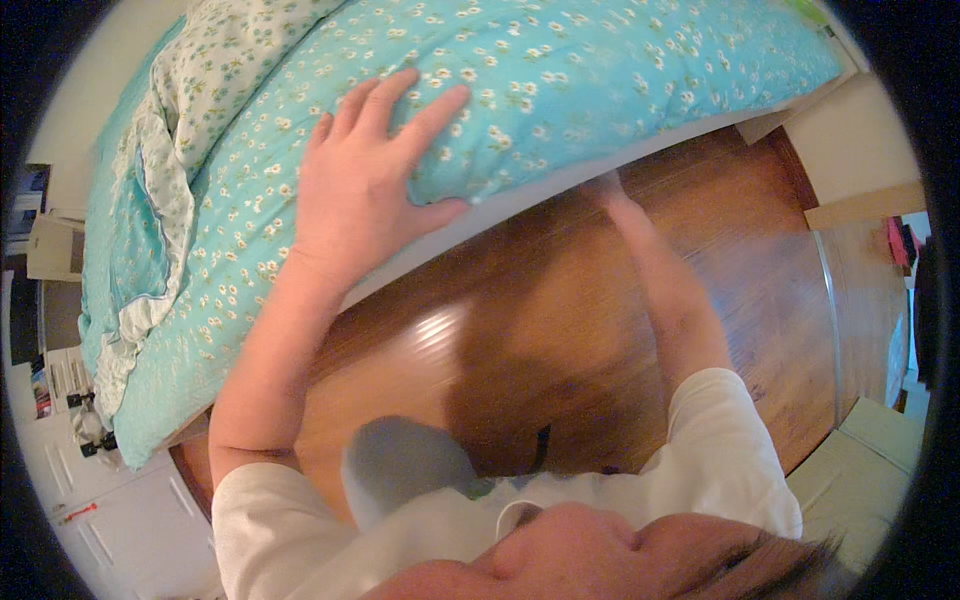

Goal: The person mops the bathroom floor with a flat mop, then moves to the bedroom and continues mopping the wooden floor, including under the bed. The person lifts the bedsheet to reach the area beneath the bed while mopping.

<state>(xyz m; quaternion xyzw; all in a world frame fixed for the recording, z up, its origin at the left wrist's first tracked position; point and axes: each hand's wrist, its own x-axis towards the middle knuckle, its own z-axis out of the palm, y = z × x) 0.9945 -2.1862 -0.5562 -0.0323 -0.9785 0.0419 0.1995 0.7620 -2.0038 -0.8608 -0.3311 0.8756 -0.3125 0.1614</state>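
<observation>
My left hand (356,176) presses palm-down on a turquoise daisy-print bedsheet (570,82), fingers spread and holding nothing. Its thumb lies along the mattress edge. Along that side of the bed runs a pale strip (637,154) below the sheet. My right hand (606,189) reaches to the underside of this edge, blurred, with its fingers hidden. Whether it grips anything cannot be seen. A white quilt with small green flowers (217,82) lies bunched on the bed to the left of my left hand.
Brown wooden flooring (540,352) stretches between me and the bed. White drawer cabinets (127,517) stand at the lower left. A pale cabinet (847,457) is at the lower right, near a metal threshold strip (831,300). A pale wall (855,146) rises beyond the bed's right end.
</observation>
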